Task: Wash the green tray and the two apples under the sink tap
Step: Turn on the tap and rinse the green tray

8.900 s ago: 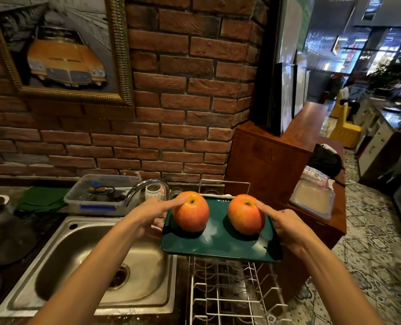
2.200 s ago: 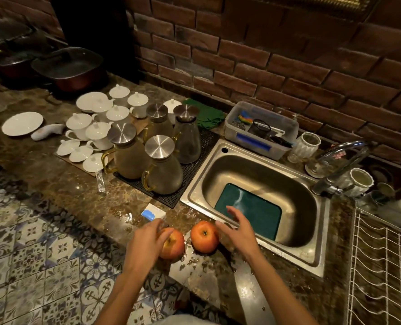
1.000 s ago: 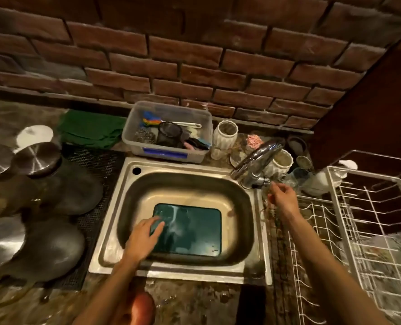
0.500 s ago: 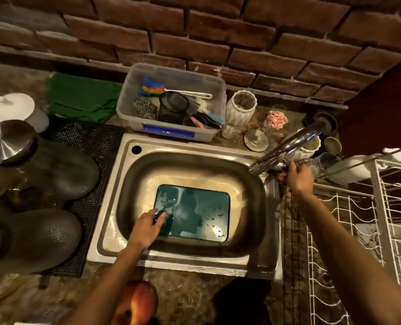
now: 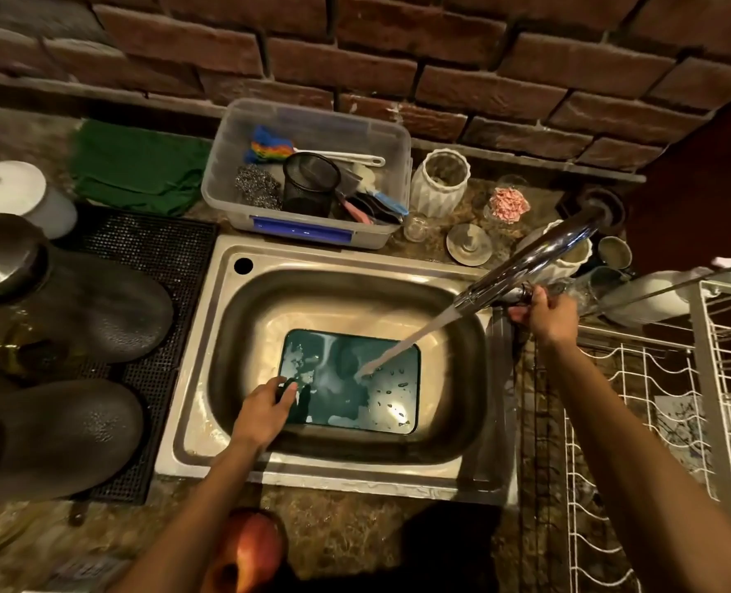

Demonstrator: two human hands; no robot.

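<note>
The green tray [image 5: 381, 404] lies flat on the bottom of the steel sink [image 5: 210, 370], wet and spattered. Water streams from the chrome tap [image 5: 530, 258] onto the tray's middle. My left hand [image 5: 265, 410] rests with its fingertips on the tray's left edge, fingers apart. My right hand [image 5: 543, 312] is closed around the tap handle at the sink's right rim. One red apple [image 5: 248, 549] sits on the counter in front of the sink, partly behind my left forearm. The second apple is out of sight.
A clear tub [image 5: 308, 173] of scrubbers stands behind the sink, with a green cloth [image 5: 137, 169] to its left. Dark lidded jugs [image 5: 98, 306] fill the mat on the left. A white wire rack [image 5: 663, 442] stands on the right. Small jars [image 5: 440, 181] crowd the tap base.
Water now runs from the tap onto the tray; half a second ago it was dry. My right hand stays on the tap handle, my left stays at the tray's edge.
</note>
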